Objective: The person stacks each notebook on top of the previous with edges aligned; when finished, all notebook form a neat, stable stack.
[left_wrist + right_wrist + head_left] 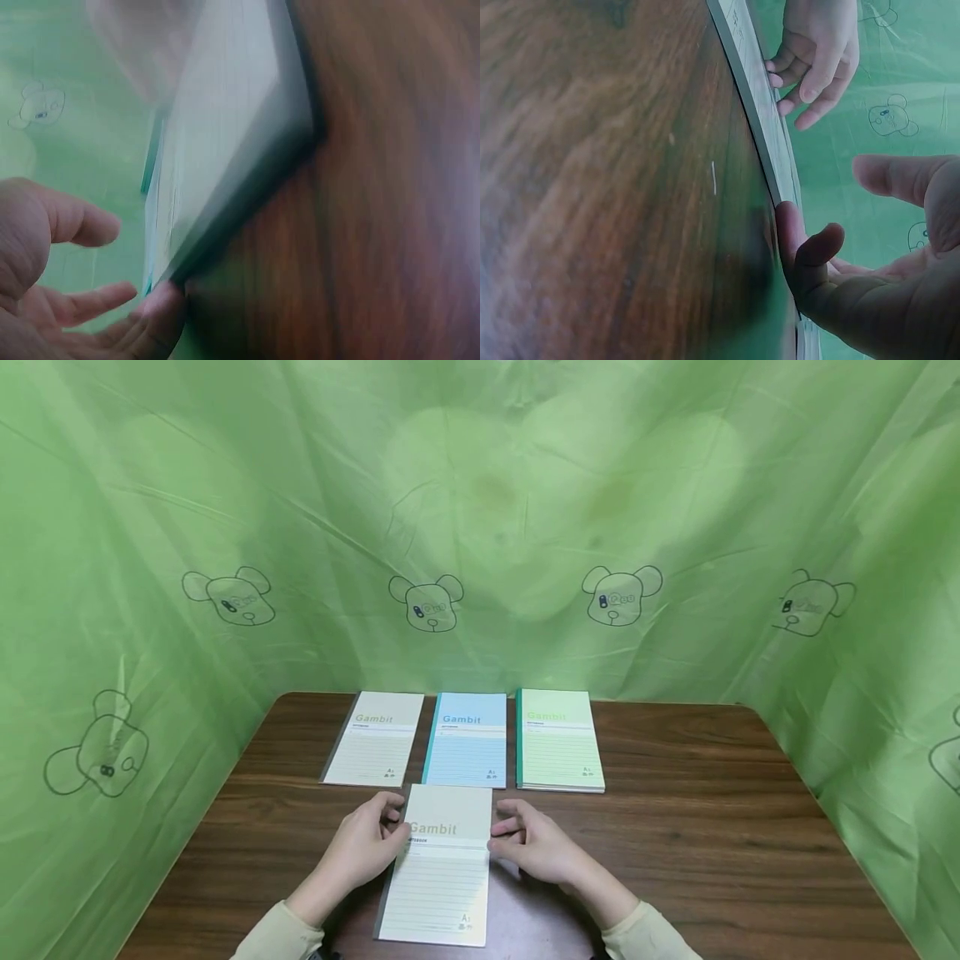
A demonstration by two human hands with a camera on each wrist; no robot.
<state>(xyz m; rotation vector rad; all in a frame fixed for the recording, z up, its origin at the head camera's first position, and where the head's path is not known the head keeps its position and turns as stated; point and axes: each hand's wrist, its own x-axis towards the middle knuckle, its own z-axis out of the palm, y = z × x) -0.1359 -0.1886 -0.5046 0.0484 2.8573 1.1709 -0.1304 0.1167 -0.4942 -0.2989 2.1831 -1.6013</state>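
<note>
A cream notebook (442,868) lies flat on the brown table (712,827), right in front of the person. The left hand (365,847) is at its left edge and the right hand (536,843) is at its right edge. The fingers (787,232) of the right hand touch the edge low down, and in the left wrist view a fingertip (161,311) of the left hand sits under the corner of the book. Both hands look loose and spread, touching the sides but not wrapped round anything.

What could go wrong? The notebook is thin and lies flat, so it may be hard to get fingers under it. If only the cover lifts, the pages could flop open or bend. A push from one side alone could slide it crooked, or bump it into the row behind.

Counting now: four notebooks in all. One is by the hands. Three lie in a row further back, a cream one (375,737), a blue one (467,739) and a green one (558,739). There are two hands and one table.
</note>
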